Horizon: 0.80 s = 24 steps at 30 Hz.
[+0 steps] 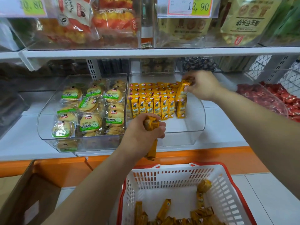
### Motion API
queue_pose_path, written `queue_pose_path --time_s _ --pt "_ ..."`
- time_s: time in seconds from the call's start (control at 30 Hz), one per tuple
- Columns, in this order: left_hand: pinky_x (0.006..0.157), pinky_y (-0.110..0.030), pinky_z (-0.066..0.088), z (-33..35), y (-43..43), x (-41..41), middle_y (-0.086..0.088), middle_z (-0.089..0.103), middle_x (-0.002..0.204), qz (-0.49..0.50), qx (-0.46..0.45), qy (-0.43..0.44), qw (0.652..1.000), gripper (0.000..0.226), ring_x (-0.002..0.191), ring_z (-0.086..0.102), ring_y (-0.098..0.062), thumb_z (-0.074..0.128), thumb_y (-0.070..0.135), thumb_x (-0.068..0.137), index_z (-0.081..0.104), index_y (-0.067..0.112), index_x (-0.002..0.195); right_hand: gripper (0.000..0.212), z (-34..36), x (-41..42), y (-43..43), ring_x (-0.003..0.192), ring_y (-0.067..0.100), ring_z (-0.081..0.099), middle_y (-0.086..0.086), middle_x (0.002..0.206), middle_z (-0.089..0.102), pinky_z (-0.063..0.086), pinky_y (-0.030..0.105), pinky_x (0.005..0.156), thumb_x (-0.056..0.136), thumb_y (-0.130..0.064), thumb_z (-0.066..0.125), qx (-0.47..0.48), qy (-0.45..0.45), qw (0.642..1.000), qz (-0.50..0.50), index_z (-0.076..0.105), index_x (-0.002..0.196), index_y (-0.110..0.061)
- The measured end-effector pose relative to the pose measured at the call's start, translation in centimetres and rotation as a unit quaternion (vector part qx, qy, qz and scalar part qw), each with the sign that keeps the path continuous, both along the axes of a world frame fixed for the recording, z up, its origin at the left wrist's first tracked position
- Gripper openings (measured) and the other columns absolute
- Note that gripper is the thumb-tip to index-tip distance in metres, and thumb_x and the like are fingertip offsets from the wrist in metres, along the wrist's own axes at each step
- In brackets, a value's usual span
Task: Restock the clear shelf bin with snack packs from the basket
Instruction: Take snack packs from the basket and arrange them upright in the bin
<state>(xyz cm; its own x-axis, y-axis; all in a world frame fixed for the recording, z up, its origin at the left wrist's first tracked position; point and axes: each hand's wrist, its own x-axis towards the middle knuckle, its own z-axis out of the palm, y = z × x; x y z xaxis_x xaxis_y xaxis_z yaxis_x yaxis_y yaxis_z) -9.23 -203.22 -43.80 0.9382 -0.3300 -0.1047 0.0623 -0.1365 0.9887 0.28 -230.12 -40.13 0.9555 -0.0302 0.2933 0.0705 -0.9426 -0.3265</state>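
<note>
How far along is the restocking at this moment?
Done: upright yellow packs fill the clear bin's left part. In hand: the right hand sets one pack at the row's end; the left hand holds more. Left: bare right side, more packs in the basket.

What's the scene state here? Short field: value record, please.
setting: shop shelf with clear bins, basket below
target bin: clear shelf bin, upright yellow snack packs fill its left and rear, right and front part bare
right hand: right hand holds one yellow pack at the right end of the rows
left hand: left hand grips a bunch of packs at the bin's front edge
basket: red-and-white basket, more yellow packs in its bottom
neighbour bin: round cracker packs, left of target
</note>
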Motion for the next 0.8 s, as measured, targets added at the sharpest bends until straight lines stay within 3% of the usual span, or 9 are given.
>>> queue_pose_path --time_s 0.23,0.43,0.57,0.7,0.8 --pt "0.075 -0.026 0.062 -0.1 0.4 0.3 -0.004 0.079 0.098 -0.015 -0.01 -0.003 1.0 0.023 0.082 0.076 -0.023 0.072 0.007 0.093 0.063 0.014 0.113 0.038 -0.7 1.5 1.1 0.102 0.03 0.065 0.014 0.117 0.07 0.04 0.025 0.079 0.088 -0.021 0.073 -0.05 0.0 0.999 0.001 0.067 0.125 -0.012" --pt "0.077 -0.028 0.062 -0.1 0.4 0.3 0.0 0.079 0.099 -0.024 -0.001 -0.005 1.0 0.023 0.084 0.077 -0.022 0.073 0.011 0.093 0.062 0.017 0.112 0.036 -1.1 1.7 2.0 0.105 0.032 0.065 0.014 0.117 0.069 0.05 0.033 0.09 0.088 -0.015 0.072 -0.048 0.011 0.999 -0.004 0.066 0.123 -0.012" --pt "0.079 -0.03 0.062 -0.2 0.4 0.2 0.001 0.079 0.098 -0.024 0.002 -0.007 1.0 0.022 0.083 0.077 -0.02 0.073 0.012 0.093 0.062 0.018 0.112 0.036 -1.3 1.7 1.0 0.103 0.029 0.065 0.014 0.116 0.07 0.047 0.028 0.085 0.085 -0.01 0.074 -0.059 0.024 0.998 -0.014 0.067 0.12 -0.01" --pt "0.082 -0.032 0.062 -0.1 0.2 0.2 0.002 0.079 0.098 -0.023 0.006 -0.009 1.0 0.022 0.081 0.077 -0.017 0.073 0.014 0.093 0.062 0.02 0.111 0.041 -1.8 1.9 1.4 0.108 0.03 0.063 0.014 0.122 0.066 0.048 0.033 0.088 0.084 -0.013 0.076 -0.118 0.059 0.991 0.0 0.067 0.124 -0.01" --pt "0.082 -0.031 0.062 -0.1 0.1 0.1 0.001 0.079 0.098 -0.021 0.008 -0.009 1.0 0.021 0.081 0.077 -0.017 0.073 0.014 0.094 0.062 0.021 0.111 0.042 -2.2 2.4 2.1 0.11 0.031 0.062 0.008 0.123 0.065 0.05 0.038 0.083 0.086 -0.023 0.074 -0.204 0.062 0.977 -0.015 0.065 0.127 -0.024"
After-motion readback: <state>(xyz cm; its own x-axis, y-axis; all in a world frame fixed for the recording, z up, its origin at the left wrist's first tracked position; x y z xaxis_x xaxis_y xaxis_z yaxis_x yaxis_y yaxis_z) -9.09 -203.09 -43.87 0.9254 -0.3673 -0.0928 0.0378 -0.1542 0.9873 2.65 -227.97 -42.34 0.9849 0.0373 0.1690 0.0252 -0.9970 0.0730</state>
